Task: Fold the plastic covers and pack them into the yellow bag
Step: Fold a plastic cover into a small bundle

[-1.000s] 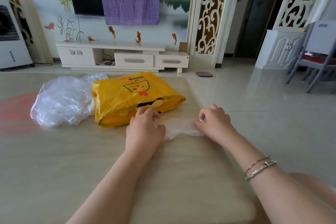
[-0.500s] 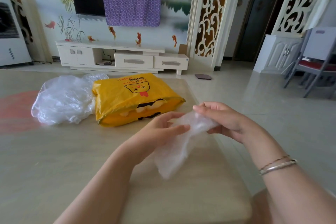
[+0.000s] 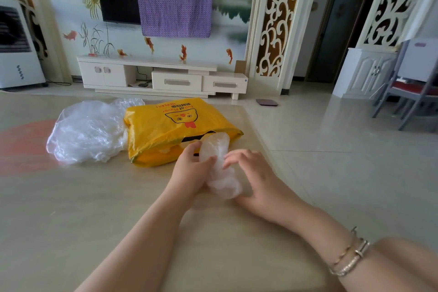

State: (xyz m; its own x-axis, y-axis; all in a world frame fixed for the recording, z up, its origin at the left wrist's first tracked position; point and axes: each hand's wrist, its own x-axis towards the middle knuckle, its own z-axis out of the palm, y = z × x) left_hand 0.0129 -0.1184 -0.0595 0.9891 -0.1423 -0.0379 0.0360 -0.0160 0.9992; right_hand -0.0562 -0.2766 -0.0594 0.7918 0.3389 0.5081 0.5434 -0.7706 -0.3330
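On the worktop [image 3: 71, 208], both hands' fingers [image 3: 233, 157] grip 1 bunched plastic cover [image 3: 216, 161], which could spring open before entering the yellow bag [image 3: 166, 133].

The plastic cover [image 3: 219, 166] between the fingers [image 3: 233, 157] is thin, clear, crinkled film. Just beyond the fingers, the yellow bag [image 3: 166, 130] is smooth, slightly shiny plastic. Left of it, the pile of covers [image 3: 87, 130] is glossy, wrinkled film. The counter [image 3: 71, 208] looks smooth and polished.
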